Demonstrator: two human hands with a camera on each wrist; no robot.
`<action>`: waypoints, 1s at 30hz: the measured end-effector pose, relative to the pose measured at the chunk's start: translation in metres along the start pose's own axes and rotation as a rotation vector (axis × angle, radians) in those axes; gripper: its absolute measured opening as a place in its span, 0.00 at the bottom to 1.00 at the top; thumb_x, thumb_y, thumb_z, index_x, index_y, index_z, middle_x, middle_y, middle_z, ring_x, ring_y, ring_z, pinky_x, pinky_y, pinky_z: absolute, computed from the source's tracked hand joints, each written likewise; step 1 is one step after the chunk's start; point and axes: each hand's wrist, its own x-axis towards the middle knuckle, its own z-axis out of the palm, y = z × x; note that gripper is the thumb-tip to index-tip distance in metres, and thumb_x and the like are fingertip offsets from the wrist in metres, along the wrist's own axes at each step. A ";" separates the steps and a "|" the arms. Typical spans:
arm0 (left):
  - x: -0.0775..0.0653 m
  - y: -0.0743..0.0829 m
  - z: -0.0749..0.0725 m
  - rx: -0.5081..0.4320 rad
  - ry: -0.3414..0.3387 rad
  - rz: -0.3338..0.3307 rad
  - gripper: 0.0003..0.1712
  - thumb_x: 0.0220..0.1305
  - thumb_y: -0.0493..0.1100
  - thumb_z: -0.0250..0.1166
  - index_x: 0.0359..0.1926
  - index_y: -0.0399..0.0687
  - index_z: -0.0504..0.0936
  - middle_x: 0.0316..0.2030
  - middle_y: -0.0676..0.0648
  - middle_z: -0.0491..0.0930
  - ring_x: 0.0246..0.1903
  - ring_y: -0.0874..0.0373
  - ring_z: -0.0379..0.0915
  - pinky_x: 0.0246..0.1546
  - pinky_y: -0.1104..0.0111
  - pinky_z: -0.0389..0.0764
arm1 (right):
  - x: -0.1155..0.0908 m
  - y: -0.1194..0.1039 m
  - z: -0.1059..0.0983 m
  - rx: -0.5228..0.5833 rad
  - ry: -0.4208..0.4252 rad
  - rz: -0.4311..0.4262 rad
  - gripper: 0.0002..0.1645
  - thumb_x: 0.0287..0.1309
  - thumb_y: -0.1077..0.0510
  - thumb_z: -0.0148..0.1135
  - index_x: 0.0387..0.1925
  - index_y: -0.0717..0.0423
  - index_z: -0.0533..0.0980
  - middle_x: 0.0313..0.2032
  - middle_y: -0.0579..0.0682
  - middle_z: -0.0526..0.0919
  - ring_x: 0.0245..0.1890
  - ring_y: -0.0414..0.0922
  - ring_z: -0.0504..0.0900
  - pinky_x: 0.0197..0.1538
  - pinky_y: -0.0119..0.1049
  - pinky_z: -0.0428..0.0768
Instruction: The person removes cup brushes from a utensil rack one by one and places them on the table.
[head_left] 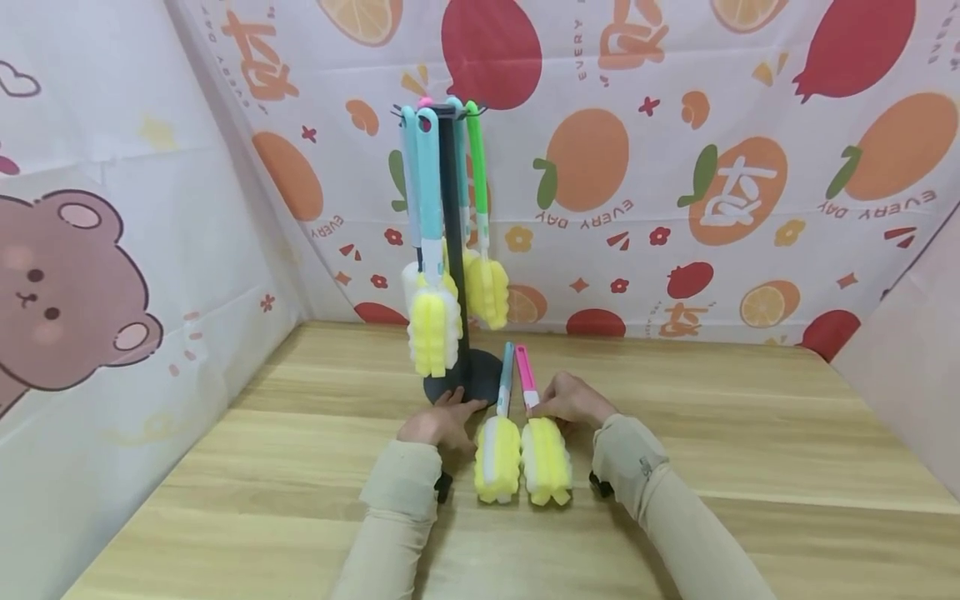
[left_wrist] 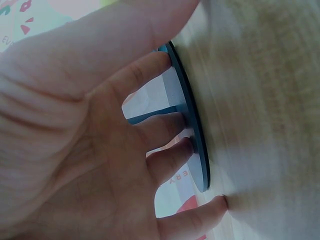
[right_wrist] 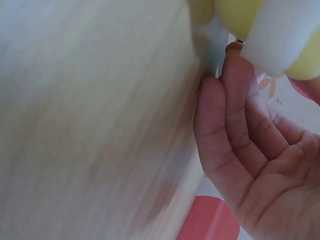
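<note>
My left hand point(head_left: 441, 423) rests its spread fingertips on the round base point(left_wrist: 201, 167) of a black stand point(head_left: 453, 179); its little finger reaches the table beside the rim. With the fingers of my right hand point(head_left: 576, 402), I pinch a pink-handled bottle brush point(head_left: 546, 458) at its neck, just above the yellow and white sponge head. That brush lies on the table, its handle pointing away from me. Next to it on the left lies a blue-handled bottle brush point(head_left: 497, 458), pointing the same way. In the right wrist view, the sponge head point(right_wrist: 274, 37) hides part of the grip.
Several sponge brushes hang from the stand's top hooks, among them a blue one point(head_left: 429, 192) in front and a green one point(head_left: 477, 167) at the right. Behind the wooden table point(head_left: 712, 433) stands a fruit-printed backdrop point(head_left: 660, 275); a bear-printed sheet point(head_left: 75, 350) covers the left side.
</note>
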 end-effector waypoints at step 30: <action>-0.001 -0.001 0.002 0.009 0.012 0.000 0.43 0.61 0.41 0.73 0.75 0.52 0.67 0.78 0.35 0.49 0.77 0.39 0.40 0.69 0.44 0.58 | -0.001 -0.008 -0.012 0.089 0.283 -0.130 0.09 0.66 0.62 0.63 0.39 0.65 0.85 0.31 0.53 0.84 0.30 0.48 0.80 0.38 0.38 0.81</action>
